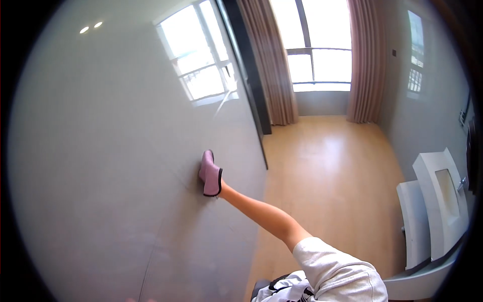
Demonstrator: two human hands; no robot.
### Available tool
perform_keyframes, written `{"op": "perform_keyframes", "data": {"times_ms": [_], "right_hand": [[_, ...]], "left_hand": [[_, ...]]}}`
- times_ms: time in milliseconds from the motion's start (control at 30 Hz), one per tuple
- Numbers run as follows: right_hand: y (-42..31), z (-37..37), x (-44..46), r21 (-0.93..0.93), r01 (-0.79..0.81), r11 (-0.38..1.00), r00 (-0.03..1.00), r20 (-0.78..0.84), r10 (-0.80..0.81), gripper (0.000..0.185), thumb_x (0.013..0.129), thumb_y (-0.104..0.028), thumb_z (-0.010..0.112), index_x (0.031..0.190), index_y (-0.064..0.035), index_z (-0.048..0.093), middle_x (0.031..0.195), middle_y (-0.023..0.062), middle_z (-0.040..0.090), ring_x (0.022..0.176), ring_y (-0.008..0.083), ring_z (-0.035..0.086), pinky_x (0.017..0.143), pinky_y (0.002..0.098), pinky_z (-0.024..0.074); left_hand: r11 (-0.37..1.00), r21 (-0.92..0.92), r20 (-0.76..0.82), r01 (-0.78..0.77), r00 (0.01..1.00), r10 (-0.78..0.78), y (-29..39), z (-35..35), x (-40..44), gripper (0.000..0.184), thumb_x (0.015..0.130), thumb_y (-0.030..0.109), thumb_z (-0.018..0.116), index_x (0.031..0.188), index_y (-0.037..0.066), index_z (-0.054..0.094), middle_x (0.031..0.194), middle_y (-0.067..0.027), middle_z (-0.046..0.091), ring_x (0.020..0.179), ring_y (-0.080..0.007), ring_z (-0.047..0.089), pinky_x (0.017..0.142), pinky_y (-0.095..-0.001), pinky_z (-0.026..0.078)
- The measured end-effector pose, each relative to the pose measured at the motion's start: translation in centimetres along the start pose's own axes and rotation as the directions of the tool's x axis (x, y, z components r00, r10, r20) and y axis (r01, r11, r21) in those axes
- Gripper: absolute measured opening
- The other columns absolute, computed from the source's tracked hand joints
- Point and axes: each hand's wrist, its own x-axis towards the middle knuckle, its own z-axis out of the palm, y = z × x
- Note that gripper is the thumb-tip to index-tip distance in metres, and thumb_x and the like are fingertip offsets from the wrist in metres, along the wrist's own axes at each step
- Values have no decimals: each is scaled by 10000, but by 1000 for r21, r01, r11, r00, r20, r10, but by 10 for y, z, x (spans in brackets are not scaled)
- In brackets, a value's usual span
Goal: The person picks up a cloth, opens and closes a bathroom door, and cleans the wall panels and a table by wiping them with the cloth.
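Observation:
A pink mitt with black trim (212, 176) covers my right hand, hiding its fingers. My right arm reaches out from a pale short sleeve (339, 269), and the mitt rests against a glossy grey-white wall (121, 136). Below the mitt a soft shadow falls on the panel. A thin seam line runs down the lower part of this surface. My left hand does not show clearly; only faint pinkish patches appear at the bottom edge, and what they are I cannot make out.
Beyond the wall's dark edge (254, 85), light wood flooring (327, 161) leads to a bright window (322, 65) between brown curtains (269, 65). On the right stand white panel-like pieces (435, 206), one with a recess and a metal fitting. Window and lamps reflect on the wall.

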Motion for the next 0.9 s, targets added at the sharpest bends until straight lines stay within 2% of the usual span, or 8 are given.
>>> {"op": "perform_keyframes", "data": {"times_ms": [133,267,300,433,500,600,833,900], "right_hand": [[-19,-77,-39,-369,152,917,971,-116,-208,231,820,-263,549,933,-67,501,881,81,550,795,241,534,703,330,430],[-27,-175,-76,-786,66,615,953,-133,-272,187,749,-200,625,729,-38,535,679,97,570,616,267,564,564,338,461],[-43,-201,-91,-952,140,272,969,75,-236,154,715,-170,615,714,-45,526,659,97,553,603,262,550,553,342,453],[-31,-327,-140,-946,-93,310,914,-205,-350,134,760,-151,586,784,-29,536,726,99,559,689,249,554,638,335,449],[-33,-390,-171,-907,-204,369,818,-365,-444,130,783,-142,571,820,-21,541,759,100,562,731,243,556,680,332,447],[-56,-466,-218,-856,-298,423,607,-512,-608,131,817,-128,549,873,-10,549,810,101,567,795,233,560,743,326,444],[-92,-541,-315,-778,-409,477,185,-582,-791,159,885,-100,505,978,14,564,911,103,576,924,213,566,870,316,439],[-78,-548,-343,-754,-238,612,37,-637,-770,112,869,-91,499,925,-6,547,848,79,534,848,209,534,793,307,422]], "left_hand": [[872,-489,518,34,815,258,92,91,-75,458,910,285,588,1299,42,565,1384,-185,499,1338,-389,372,1104,-533,251],[720,-506,863,476,291,414,120,216,-179,426,900,245,571,1245,-5,575,1188,-183,619,1163,-281,551,1026,-420,389],[697,-434,895,571,183,407,132,238,-212,344,880,171,582,1175,2,631,1070,-157,683,1060,-262,624,977,-402,444],[729,-141,792,670,-366,489,59,360,-399,404,896,237,602,1259,60,597,1306,-150,575,1247,-333,491,1079,-482,327],[924,-315,613,217,-697,373,69,377,-402,373,893,198,588,1241,63,596,1333,-151,528,1281,-308,435,1055,-470,331],[915,-402,525,31,-811,258,116,408,-398,320,891,180,566,1175,37,603,1199,-156,569,1142,-289,497,949,-438,385],[838,-546,456,3,-838,300,276,526,-399,237,884,138,516,1021,-25,620,887,-167,664,818,-245,643,701,-362,511],[839,-539,481,71,-792,376,346,559,-404,229,882,125,501,977,-43,625,798,-170,691,725,-232,684,631,-341,547]]}}
